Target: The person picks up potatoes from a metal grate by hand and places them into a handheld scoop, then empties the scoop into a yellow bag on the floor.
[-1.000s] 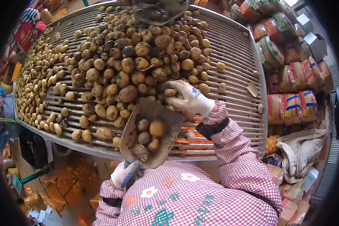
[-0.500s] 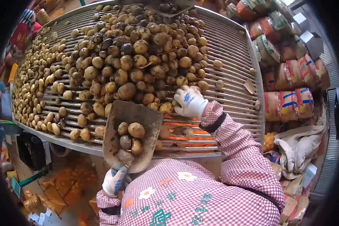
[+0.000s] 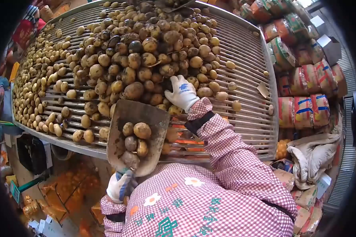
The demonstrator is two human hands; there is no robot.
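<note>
My left hand (image 3: 121, 187), in a white and blue glove, is closed round the handle end of a metal scoop (image 3: 155, 126) at the lower left of the pile. Several potatoes (image 3: 142, 130) lie in the scoop, whose far edge touches the heap. In a white glove, my right hand (image 3: 182, 94) reaches over the near side of the potato pile (image 3: 146, 59), palm down. Its fingertips are among the potatoes, and whether they grip one is hidden. Beneath the pile is a slatted metal table (image 3: 245, 112).
Smaller potatoes (image 3: 31, 93) spread over the table's left side. Stacked packed bags (image 3: 304, 110) and a crumpled cloth (image 3: 316, 154) lie to the right. A black container (image 3: 32, 154) stands at the lower left. Part of another person (image 3: 25, 33) shows at the upper left.
My right hand has moved left and farther up into the pile. A few potatoes now lie on the slats to its right. The scoop has shifted slightly away from me.
</note>
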